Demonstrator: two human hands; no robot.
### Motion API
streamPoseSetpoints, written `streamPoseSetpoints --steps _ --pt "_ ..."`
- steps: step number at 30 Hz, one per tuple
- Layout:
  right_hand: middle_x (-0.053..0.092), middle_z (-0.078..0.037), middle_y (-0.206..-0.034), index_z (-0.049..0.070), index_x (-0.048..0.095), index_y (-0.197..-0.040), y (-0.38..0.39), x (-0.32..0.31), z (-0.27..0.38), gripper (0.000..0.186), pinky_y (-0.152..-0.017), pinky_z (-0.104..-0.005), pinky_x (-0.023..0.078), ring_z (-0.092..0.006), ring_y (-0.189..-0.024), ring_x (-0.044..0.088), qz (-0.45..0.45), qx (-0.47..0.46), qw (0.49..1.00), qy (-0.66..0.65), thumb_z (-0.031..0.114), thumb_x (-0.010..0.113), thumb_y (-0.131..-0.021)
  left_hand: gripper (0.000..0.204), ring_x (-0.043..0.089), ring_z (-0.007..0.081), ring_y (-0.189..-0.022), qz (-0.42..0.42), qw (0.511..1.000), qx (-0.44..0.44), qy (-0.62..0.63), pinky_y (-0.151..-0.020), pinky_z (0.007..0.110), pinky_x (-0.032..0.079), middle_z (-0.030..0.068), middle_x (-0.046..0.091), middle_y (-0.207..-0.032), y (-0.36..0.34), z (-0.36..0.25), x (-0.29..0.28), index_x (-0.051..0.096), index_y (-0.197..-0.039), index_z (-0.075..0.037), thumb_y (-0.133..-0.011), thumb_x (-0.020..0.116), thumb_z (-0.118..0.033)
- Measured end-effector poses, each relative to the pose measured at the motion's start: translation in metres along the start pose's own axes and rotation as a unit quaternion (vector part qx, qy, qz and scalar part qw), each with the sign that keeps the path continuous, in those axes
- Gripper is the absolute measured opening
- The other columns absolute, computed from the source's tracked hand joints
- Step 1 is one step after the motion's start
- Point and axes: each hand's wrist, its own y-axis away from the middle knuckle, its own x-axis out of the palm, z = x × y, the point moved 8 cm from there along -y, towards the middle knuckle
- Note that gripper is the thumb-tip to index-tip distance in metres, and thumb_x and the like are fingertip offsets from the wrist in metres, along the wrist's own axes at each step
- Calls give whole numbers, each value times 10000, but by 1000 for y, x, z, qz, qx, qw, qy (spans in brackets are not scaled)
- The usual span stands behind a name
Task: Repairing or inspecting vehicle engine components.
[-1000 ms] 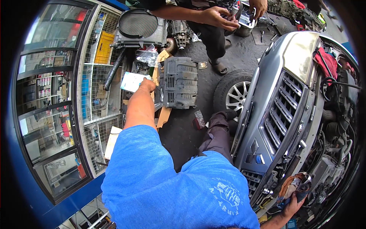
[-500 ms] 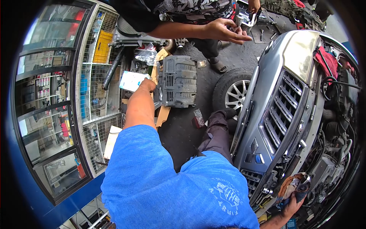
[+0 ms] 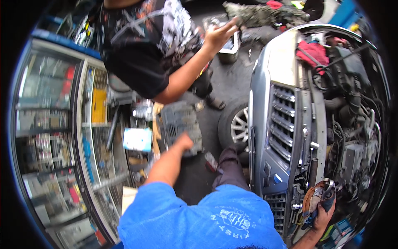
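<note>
Down at the right of the head view, beside the open front of a silver car (image 3: 259,89), here's the right hand (image 3: 323,216), fingers curled snugly around a brown and dark cloth bundle (image 3: 311,200) with a shiny metal piece at its top. That bundle sits up against the engine parts (image 3: 352,159), just past the car's front edge. Over to the left hand (image 3: 186,143) now, out ahead at the end of a stretched forearm, and it's a blur! It hangs over the lower part of a black plastic cover (image 3: 177,118); how far its fingers are open, whether they grip anything, and whether they touch that cover, I can't tell. Just left of the cover, a white and blue box (image 3: 137,139) lies near the wire-fronted shelves (image 3: 105,153). Between cover and car, there's a wheel (image 3: 239,128) with pale spokes, and a red and clear packet (image 3: 210,162) on the dark floor (image 3: 188,184). Up top, a co-worker in a black patterned shirt (image 3: 132,62) leans in, one hand (image 3: 216,39) raised above a pale-rimmed container (image 3: 231,47). And far over the engine, a red cloth (image 3: 311,53) lies bunched.
</note>
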Motion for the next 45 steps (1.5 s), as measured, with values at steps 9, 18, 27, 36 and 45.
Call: streamPoseSetpoints --steps 9,18,27,36,45 --pt "576 -147 -1401 -31 415 -1514 87 -16 6 780 -1154 -371 359 -258 -1313 541 -146 27 986 -71 -56 571 -750 723 543 358 -1346 79 933 335 -103 -1147 404 420 222 549 -1463 104 -245 18 500 -1467 -11 -843 704 -314" --pt "650 -68 -1237 -8 515 -1428 267 -115 -31 618 -1016 -303 455 -152 -1118 613 -444 -47 890 -96 36 719 -847 292 553 104 -714 46 829 556 36 -643 288 484 44 631 -815 239 -422 13 653 -1211 19 -949 681 -108" --pt "650 -7 -1097 8 582 -1293 392 -96 -87 451 -904 -259 473 -100 -989 612 -597 -59 775 -200 52 717 -864 132 659 342 -828 42 423 876 -229 -728 460 536 117 644 -867 457 -489 198 721 -952 -101 -834 727 -159" --pt "639 -15 -1114 -12 549 -1358 413 -50 -124 533 -969 -282 455 -112 -1032 601 -602 -8 766 -223 48 703 -850 139 670 292 -830 97 286 865 -402 -744 465 522 71 607 -843 455 -429 273 704 -963 -133 -840 693 -196" --pt "647 -52 -1170 -25 515 -1413 379 -36 -142 570 -1001 -300 465 -138 -1085 611 -543 18 801 -250 36 685 -872 147 666 293 -840 57 423 822 -377 -731 462 522 65 621 -843 402 -430 226 698 -950 -135 -820 704 -204"
